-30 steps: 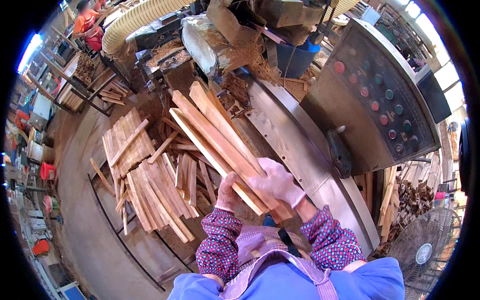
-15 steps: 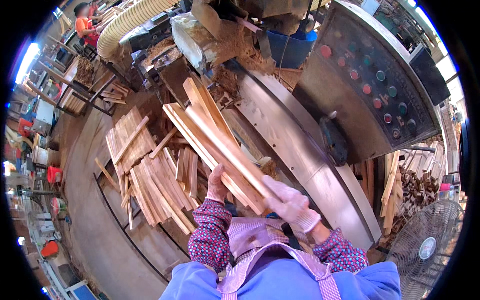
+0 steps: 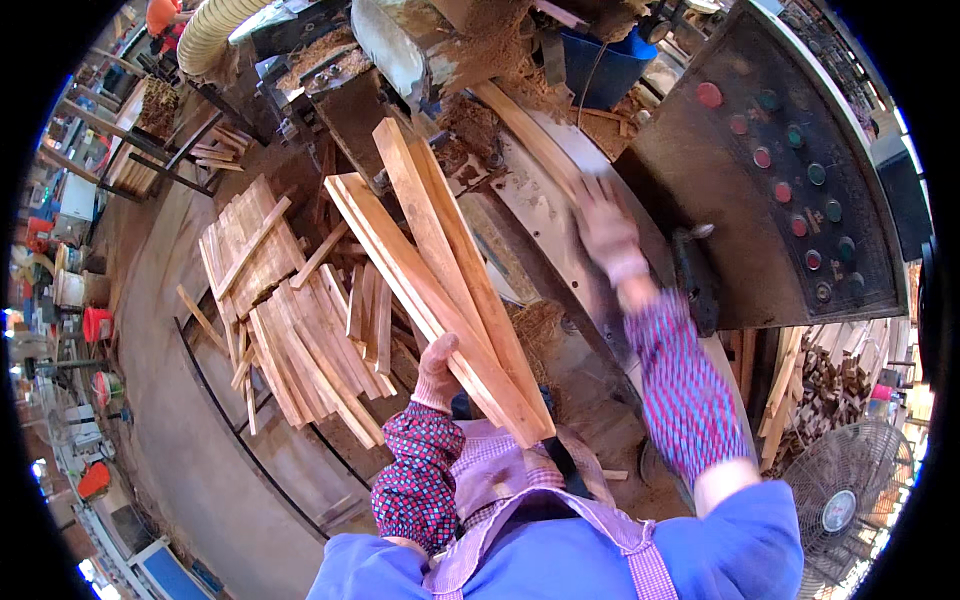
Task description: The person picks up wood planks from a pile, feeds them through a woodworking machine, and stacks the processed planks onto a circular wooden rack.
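My left hand point(image 3: 437, 368), in a pale glove, grips a bundle of long wooden slats point(image 3: 435, 268) from below; the bundle slants up and away toward the machine. My right hand point(image 3: 606, 228), also gloved and blurred by motion, is stretched out over the metal machine bed point(image 3: 540, 215), fingers spread, holding nothing. It hovers near a single wooden strip point(image 3: 525, 135) lying on the bed.
A heap of cut slats point(image 3: 290, 310) lies on the floor to my left. A dark control panel with coloured buttons point(image 3: 790, 170) stands at the right. A dust hose point(image 3: 215, 30) and sawdust-covered machine head point(image 3: 400, 50) are ahead. A fan point(image 3: 835, 505) sits lower right.
My right hand has let go of the slat bundle and reached forward over the machine bed. The left hand alone now holds the bundle.
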Motion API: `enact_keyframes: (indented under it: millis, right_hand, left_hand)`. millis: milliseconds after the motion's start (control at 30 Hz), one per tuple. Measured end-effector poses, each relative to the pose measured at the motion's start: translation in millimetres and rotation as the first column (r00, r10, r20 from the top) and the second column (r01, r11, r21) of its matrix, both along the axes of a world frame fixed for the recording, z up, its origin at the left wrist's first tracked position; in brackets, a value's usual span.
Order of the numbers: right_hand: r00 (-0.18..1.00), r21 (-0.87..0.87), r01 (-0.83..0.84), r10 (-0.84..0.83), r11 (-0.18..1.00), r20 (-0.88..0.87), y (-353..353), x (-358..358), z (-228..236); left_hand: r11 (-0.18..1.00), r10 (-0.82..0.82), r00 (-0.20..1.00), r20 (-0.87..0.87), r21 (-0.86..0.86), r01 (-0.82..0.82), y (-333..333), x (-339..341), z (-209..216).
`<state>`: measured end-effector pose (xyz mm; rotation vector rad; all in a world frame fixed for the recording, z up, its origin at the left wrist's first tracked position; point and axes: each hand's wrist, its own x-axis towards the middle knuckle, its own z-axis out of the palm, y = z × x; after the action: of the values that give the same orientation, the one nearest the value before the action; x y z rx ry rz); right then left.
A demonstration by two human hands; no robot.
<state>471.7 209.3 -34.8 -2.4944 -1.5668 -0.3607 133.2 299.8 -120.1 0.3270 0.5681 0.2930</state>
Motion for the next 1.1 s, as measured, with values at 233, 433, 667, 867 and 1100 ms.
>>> enact_keyframes:
  millis: [233,433,667,867,1100]
  right_hand:
    - [0.905,0.009,-0.097,0.092,0.995,-0.416,16,-74,-34]
    - [-0.024,0.048,-0.026,0.048,0.999,-0.999,-78,-196,-24]
    - [0.831,-0.288,0.294,-0.393,0.911,-0.394,-197,-190,68]
    - [0.971,-0.168,0.24,-0.238,0.956,0.028,-203,-130,-3]
    - [0.998,-0.159,0.06,-0.056,0.985,0.032,52,24,-3]
  left_hand:
    - [1.0,-0.018,1.0,-0.021,0.01,0.019,14,-16,9]
    - [0.99,-0.092,0.994,-0.049,0.098,0.097,20,-8,8]
    - [0.943,-0.063,0.997,-0.041,0.324,0.073,6,26,79]
    - [0.961,-0.116,0.992,0.041,0.256,0.102,-3,41,71]
    - [0.987,-0.143,0.954,0.263,0.104,0.119,23,55,79]
